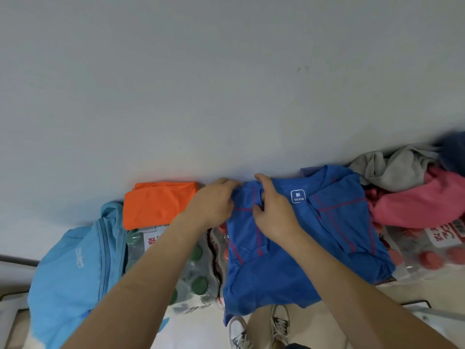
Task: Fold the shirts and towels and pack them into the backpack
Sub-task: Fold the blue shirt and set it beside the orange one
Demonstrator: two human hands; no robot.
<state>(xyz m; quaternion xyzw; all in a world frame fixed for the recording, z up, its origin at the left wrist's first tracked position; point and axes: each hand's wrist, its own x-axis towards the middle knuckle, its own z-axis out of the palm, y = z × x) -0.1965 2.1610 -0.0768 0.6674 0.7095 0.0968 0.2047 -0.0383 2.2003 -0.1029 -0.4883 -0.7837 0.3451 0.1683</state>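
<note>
The blue shirt point(332, 238) lies not on a table but on packs of bottled water point(196, 273), so the surface under it is bumpy. Its lower hem hangs over the front edge of the packs. If you pull the cloth toward yourself while folding, the hanging part may drag the whole shirt down to the floor point(402, 293). The caps under the cloth may also make the fold line crooked, and a crooked fold will be thick and hard to pack.

On the right, the shirt's sleeve lies just beside the loose pile of a grey garment point(392, 170) and a pink garment point(415, 205). A wide fold from that side could catch them.

Both grips are at the upper left part of the shirt, close together. Your left grip point(214, 206) has its fingers curled over the shirt's left edge. Your right grip point(275, 215) pinches a fold of cloth just left of the size label. Most of the shirt spreads to the right and below them, with nothing holding it.

The folded orange shirt point(158, 207) rests just left of your left grip, and the light blue backpack point(68, 273) lies further left, near enough to reach.
</note>
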